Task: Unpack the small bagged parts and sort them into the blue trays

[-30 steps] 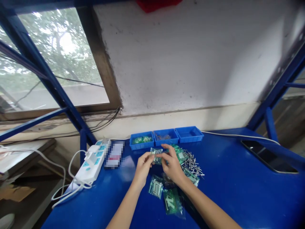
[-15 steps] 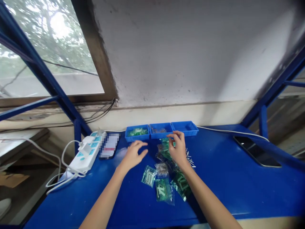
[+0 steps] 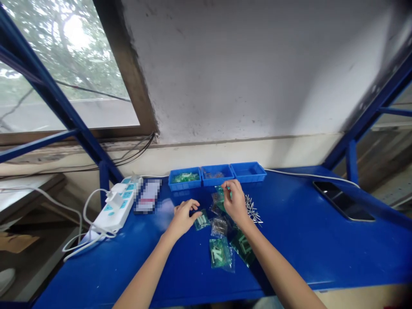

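Observation:
My left hand [image 3: 183,216] rests on the blue table [image 3: 305,240], fingers curled, its fingertips touching a small clear bag of green parts [image 3: 202,220]. My right hand [image 3: 234,200] is closed in a pinch on another small bag [image 3: 219,194] at the top of a pile of such bags. More bags [image 3: 220,254] lie between my forearms. A heap of metal pins [image 3: 252,209] sits just right of my right hand.
Three small blue trays [image 3: 217,175] stand in a row at the table's back edge; the left one holds green parts. A white power strip [image 3: 112,209] with cables and a blurred flat item [image 3: 147,196] lie at left. A dark phone [image 3: 343,200] lies at right.
One second ago both hands held one small bag together. They separated; the left hand dropped to the table and reached a bag, the right hand moved to the pile near the trays.

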Available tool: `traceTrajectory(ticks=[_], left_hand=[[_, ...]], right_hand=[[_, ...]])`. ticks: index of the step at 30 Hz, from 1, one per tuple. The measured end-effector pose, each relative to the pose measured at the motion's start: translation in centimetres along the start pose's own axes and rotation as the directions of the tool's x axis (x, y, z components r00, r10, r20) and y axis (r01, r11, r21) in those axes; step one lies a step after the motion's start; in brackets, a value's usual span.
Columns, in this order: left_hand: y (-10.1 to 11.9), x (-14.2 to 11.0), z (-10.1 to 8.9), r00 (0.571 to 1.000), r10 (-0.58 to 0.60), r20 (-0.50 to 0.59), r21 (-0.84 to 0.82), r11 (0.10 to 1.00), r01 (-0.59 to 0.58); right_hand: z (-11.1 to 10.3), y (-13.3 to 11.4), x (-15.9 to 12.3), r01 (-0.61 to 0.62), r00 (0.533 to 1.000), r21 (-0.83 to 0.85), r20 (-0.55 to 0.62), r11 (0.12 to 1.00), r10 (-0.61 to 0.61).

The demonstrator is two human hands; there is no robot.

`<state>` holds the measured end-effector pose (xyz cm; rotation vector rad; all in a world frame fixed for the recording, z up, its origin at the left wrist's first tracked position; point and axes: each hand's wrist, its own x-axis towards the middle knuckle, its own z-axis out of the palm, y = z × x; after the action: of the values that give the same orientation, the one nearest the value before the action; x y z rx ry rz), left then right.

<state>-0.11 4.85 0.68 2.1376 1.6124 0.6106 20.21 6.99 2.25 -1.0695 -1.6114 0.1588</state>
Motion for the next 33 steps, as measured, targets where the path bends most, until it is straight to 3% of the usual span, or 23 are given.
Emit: traceTrajectory(ticks=[3,8,11,13,15,18,21,24,26,29,33], left_hand=[[-0.7,-0.2,-0.4,1.000,-0.010,-0.008,0.023,1.000,0.010],[-0.7,-0.7,-0.9,0.988,0.080,0.133,0.025,0.996,-0.084],[-0.5,-0.6,-0.7,0.985,0.102,0.139,-0.108,0.990,-0.088],[-0.4,-0.3,-0.4,0.993,0.112,0.049,-0.267,0.959,-0.095],[-0.4,0.0,-0.2,0.990,0.105,-0.093,-0.396,0.908,-0.134],[-0.3,0.1,-0.3,0.963,0.097,-0.251,-0.449,0.870,-0.205],[0.0,-0.2,-0.6,0.926,0.182,-0.332,-0.424,0.848,-0.319],[0.5,-0.7,-0.5,0.903,0.256,-0.344,-0.322,0.872,-0.370],[0.8,-1.0,-0.3,0.912,0.252,-0.323,-0.244,0.909,-0.338],[1.1,-1.1,-0.1,0.936,0.198,-0.290,-0.218,0.939,-0.266],[1.2,-0.9,-0.4,0.965,0.143,-0.220,-0.321,0.923,-0.210]], right_hand=[[0.4,0.0,-0.3,-0.012,0.997,-0.023,0.077,1.000,0.013],[0.8,0.0,-0.7,-0.017,0.974,-0.048,0.224,0.999,0.028],[0.9,-0.5,-0.9,0.005,0.941,-0.054,0.338,0.999,0.014],[0.8,-1.0,-0.9,-0.011,0.913,-0.053,0.407,0.999,0.031],[0.8,-1.5,-0.9,-0.108,0.877,-0.018,0.468,0.994,0.104],[0.9,-2.1,-0.8,-0.349,0.796,0.091,0.555,0.933,0.243],[1.3,-2.7,-0.8,-0.575,0.705,0.236,0.628,0.783,0.329],[1.8,-3.1,-1.0,-0.730,0.648,0.380,0.648,0.567,0.400],[2.1,-3.2,-1.1,-0.746,0.655,0.443,0.625,0.498,0.425],[2.3,-3.1,-1.2,-0.705,0.708,0.513,0.546,0.489,0.448],[1.8,-3.3,-1.0,-0.606,0.794,0.494,0.428,0.623,0.433]])
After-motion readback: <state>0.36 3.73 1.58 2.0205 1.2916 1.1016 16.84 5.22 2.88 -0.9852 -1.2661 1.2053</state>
